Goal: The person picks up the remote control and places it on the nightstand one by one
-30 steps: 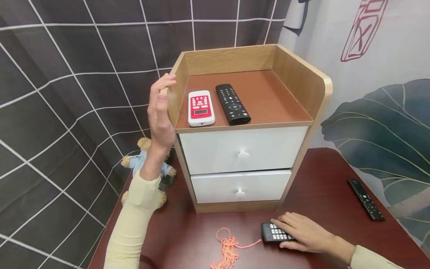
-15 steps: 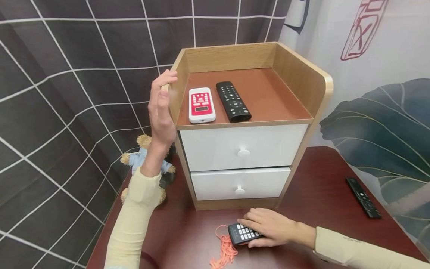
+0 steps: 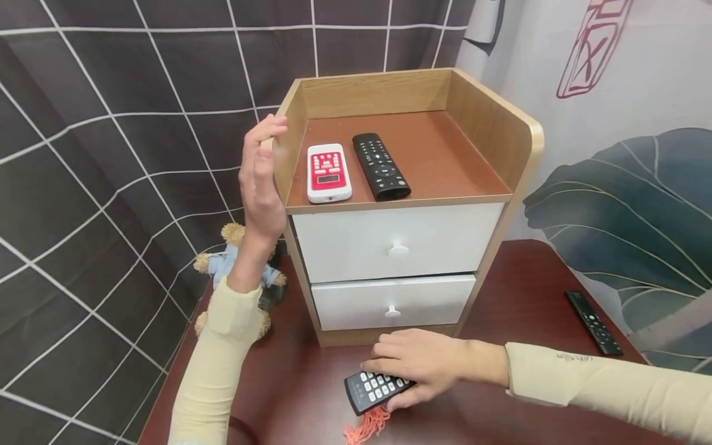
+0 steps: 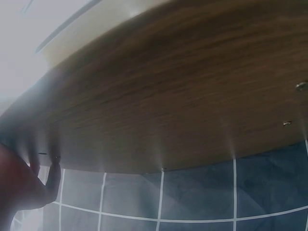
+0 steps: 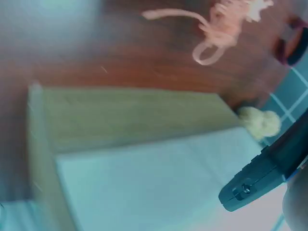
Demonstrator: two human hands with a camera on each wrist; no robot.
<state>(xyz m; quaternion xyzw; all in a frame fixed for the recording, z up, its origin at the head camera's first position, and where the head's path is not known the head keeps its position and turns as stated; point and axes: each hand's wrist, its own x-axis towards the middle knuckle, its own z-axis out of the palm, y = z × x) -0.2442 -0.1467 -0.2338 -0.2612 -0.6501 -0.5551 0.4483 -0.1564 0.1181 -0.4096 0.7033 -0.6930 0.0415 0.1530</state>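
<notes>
In the head view my right hand (image 3: 419, 361) grips a black remote control (image 3: 372, 390) with white keys, low in front of the cabinet; the palm hides its rear part. The right wrist view shows one end of this remote control (image 5: 252, 185) tilted over the white drawer front. My left hand (image 3: 262, 185) lies upright along the left side panel of the small wooden cabinet (image 3: 356, 337), fingers extended and tips at the panel's upper edge. In the left wrist view some left fingers (image 4: 52, 183) touch the panel's outer wood face (image 4: 159, 106).
A white-and-red remote (image 3: 329, 174) and a long black remote (image 3: 381, 167) lie on the cabinet's top. Orange cord (image 3: 368, 425) lies on the dark red table (image 3: 517, 290). Another black remote (image 3: 594, 322) is at the right edge. A teddy bear (image 3: 222, 264) sits behind the left arm.
My right hand has carried the black remote control with white keys leftward across the table front, over the orange cord, and it is now tilted. The left hand stays at the cabinet's side.
</notes>
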